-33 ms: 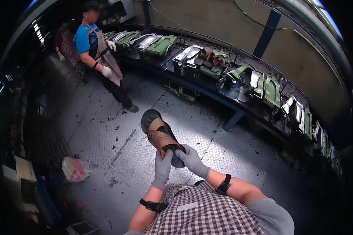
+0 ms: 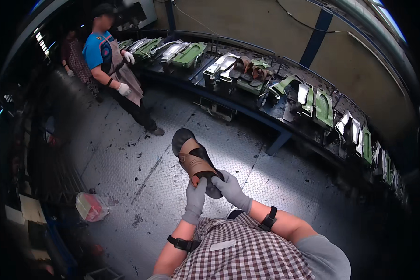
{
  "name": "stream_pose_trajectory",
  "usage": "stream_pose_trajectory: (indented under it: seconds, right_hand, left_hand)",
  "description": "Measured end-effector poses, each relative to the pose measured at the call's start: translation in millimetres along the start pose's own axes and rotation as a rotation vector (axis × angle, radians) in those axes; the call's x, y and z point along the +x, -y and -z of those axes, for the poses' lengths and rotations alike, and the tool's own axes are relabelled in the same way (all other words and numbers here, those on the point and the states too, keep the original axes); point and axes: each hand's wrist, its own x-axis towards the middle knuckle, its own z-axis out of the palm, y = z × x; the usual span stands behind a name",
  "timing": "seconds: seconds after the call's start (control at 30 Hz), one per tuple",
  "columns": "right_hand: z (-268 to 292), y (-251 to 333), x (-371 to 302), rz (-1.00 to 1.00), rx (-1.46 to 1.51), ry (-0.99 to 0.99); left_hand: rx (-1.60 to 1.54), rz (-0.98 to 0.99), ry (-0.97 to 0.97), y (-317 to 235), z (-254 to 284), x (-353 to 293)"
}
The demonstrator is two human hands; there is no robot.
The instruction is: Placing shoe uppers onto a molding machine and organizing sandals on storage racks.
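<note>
A sandal (image 2: pixel 196 164) with a black sole and tan straps is held up in front of my body, its toe pointing away and a little left. My left hand (image 2: pixel 195 196), in a grey glove, grips it near the heel on the left side, thumb on top. My right hand (image 2: pixel 229 189), gloved alike, is closed on the heel's right side, thumb pressing on the footbed. An orange patch shows beside my left thumb. The fingers under the sole are hidden.
A long dark bench (image 2: pixel 247 109) curves along the wall, carrying green and silver sole-shaped moulds (image 2: pixel 323 108) and brown sandals (image 2: pixel 257 72). A co-worker (image 2: pixel 108 65) in a blue shirt and apron stands at far left, another person behind. A clear plastic bag (image 2: pixel 93 206) lies on the metal floor.
The sandal and both hands have shifted slightly to the right, still gripping the heel. The co-worker appears a little farther left.
</note>
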Motion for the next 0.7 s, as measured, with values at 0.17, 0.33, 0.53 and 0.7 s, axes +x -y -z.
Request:
stream_pose_trajectory:
  seconds: [0.17, 0.33, 0.53, 0.7]
  right_hand:
    - [17.9, 30.8, 123.6, 0.022, -0.012, -0.070]
    - [11.5, 72.2, 301.0, 0.022, 0.198, 0.031]
    - [-29.0, 108.8, 517.5, -0.020, 0.228, 0.127]
    - [-52.8, 138.8, 653.3, -0.052, 0.310, 0.059]
  left_hand:
    - [0.082, 0.122, 0.117, -45.3, -14.3, 139.9]
    - [0.071, 0.186, -0.031, -86.7, -18.2, 320.4]
    - [-0.048, 0.015, -0.110, -136.2, 13.0, 521.6]
    - [-0.058, 0.059, -0.117, -169.7, 24.3, 655.6]
